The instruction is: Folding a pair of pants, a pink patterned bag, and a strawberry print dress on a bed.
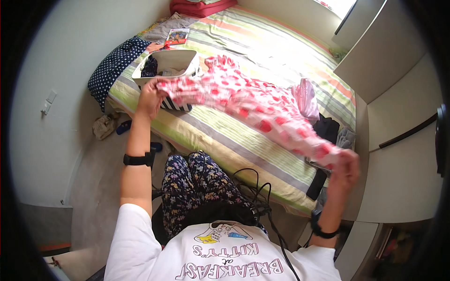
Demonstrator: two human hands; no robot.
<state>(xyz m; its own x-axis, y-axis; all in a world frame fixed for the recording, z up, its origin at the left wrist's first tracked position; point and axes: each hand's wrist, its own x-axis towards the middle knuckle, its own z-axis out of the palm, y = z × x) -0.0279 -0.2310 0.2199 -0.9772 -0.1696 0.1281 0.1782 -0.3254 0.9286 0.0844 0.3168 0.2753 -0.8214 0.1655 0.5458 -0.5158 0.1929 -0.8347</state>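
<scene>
A pink garment with red spots point(242, 95) is stretched out between my two hands above the bed. My left hand point(152, 95) grips its narrow end at the left, close to the near side of a white storage basket point(191, 63). At the right, my right hand point(346, 168) holds the opposite end and looks blurred. Ruffled fabric shows along the garment's far edge. Dark and pale cloth lies inside the basket, whose lower side has black and white stripes.
A striped sheet point(211, 130) covers the bed. Folded pink satin cloth point(306, 100), black cloth point(326, 128) and a black phone-like object point(316, 185) lie at the right, near a wardrobe point(400, 168). A star-patterned navy cloth point(116, 68) drapes the left corner. Black cables point(269, 196) hang by my lap.
</scene>
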